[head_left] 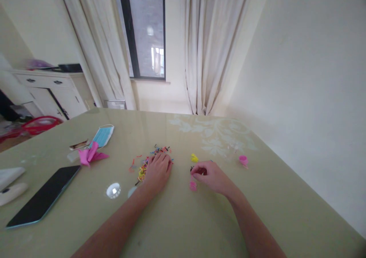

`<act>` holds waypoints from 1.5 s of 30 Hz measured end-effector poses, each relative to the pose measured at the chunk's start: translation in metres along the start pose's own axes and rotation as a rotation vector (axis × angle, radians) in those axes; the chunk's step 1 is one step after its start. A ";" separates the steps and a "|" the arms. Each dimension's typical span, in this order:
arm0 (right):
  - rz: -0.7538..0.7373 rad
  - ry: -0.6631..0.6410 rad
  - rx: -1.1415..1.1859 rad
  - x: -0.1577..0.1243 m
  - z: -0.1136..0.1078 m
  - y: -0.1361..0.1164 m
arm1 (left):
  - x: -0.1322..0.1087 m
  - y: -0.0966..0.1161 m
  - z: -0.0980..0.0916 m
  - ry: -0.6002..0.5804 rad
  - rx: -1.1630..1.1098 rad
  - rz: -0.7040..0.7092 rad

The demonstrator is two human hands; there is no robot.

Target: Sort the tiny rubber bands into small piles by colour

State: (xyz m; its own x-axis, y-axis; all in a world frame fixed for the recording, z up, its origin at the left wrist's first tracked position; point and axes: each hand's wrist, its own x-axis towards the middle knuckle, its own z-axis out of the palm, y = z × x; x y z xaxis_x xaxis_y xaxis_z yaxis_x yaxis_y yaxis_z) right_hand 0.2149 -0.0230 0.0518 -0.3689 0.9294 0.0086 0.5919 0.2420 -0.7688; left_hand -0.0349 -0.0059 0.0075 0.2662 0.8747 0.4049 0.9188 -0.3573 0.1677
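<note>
My left hand [158, 171] lies palm down on a pile of small coloured rubber bands [142, 173], its fingers stretched out and hiding part of the pile. My right hand [211, 175] is held low over the table with thumb and forefinger pinched together. Whatever is between those fingertips is too small to make out. Just below them lies a small pink bunch of bands [193, 186]. A yellow bunch [194, 158] sits beyond the right hand, and dark bands [191, 168] show beside its fingertips.
On the glossy table [171, 220] lie a tablet [44, 195], a pink folded paper piece [91, 155], a blue face mask [102, 136] and a shiny round object [113, 190]. A small pink cup-like object [243, 160] stands at the right. A wall borders the table's right side.
</note>
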 end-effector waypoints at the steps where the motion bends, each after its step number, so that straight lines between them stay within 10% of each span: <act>1: 0.003 -0.002 0.001 0.000 0.000 0.001 | 0.000 0.000 0.001 0.019 -0.008 -0.004; 45: 0.123 -0.134 0.071 -0.002 0.002 -0.001 | 0.004 0.017 -0.017 0.189 -1.015 -0.135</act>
State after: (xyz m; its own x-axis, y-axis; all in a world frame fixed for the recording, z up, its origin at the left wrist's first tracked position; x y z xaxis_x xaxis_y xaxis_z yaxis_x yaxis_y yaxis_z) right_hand 0.2133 -0.0260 0.0512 -0.3916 0.9043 -0.1697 0.5883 0.1042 -0.8019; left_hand -0.0228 -0.0143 0.0268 0.0487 0.8937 0.4461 0.2371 -0.4442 0.8640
